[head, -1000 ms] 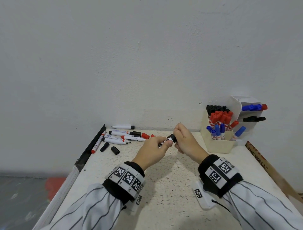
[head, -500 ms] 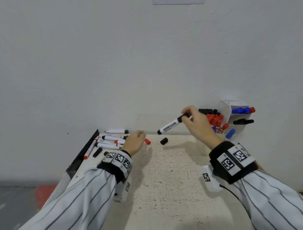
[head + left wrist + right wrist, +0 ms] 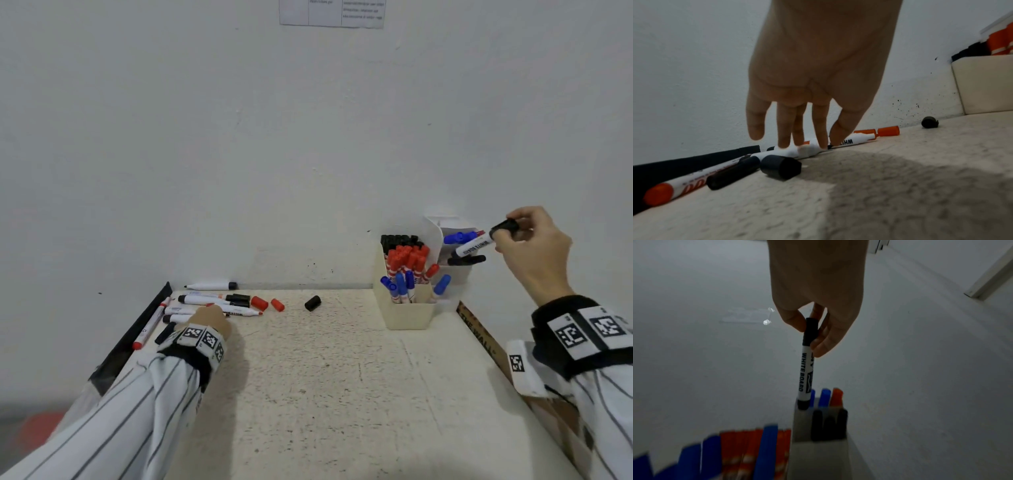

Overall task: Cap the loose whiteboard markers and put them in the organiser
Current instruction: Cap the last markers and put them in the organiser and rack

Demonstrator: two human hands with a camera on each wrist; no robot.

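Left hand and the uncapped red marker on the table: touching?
Touching. The left wrist view shows the left hand reaching down, fingertips and thumb pressed onto the white barrel of the uncapped red marker, no gap visible.

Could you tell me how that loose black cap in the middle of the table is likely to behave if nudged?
The black cap is a short cylinder lying on its side, so it would probably roll. It looks small and hollow, likely very light. The table is rough-textured, which may slow it.
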